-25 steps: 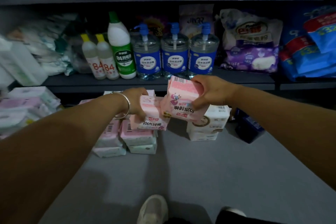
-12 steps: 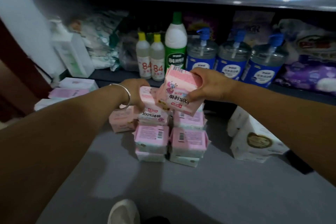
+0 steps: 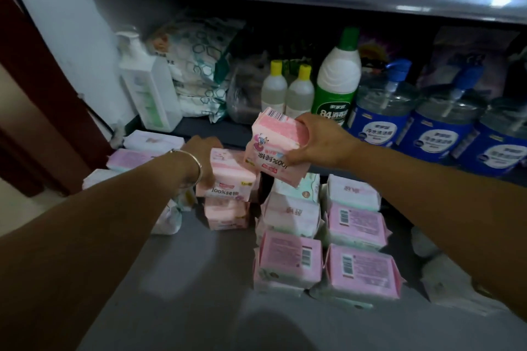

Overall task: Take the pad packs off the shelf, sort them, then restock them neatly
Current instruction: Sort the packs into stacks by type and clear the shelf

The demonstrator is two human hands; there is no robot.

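Right hand point(image 3: 319, 142) grips a pink pad pack point(image 3: 275, 145) held up, tilted, over the stacked packs point(image 3: 322, 242); left hand point(image 3: 204, 159) grips another pink pack point(image 3: 229, 177) atop a short stack. Grey shelf point(image 3: 185, 279) lies bare in front; bottles point(image 3: 336, 80) line the back edge.

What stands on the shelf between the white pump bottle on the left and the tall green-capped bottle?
In the head view, wipe packs, a clear bag and two yellow-capped bottles stand between the white pump bottle and the green-capped bottle.
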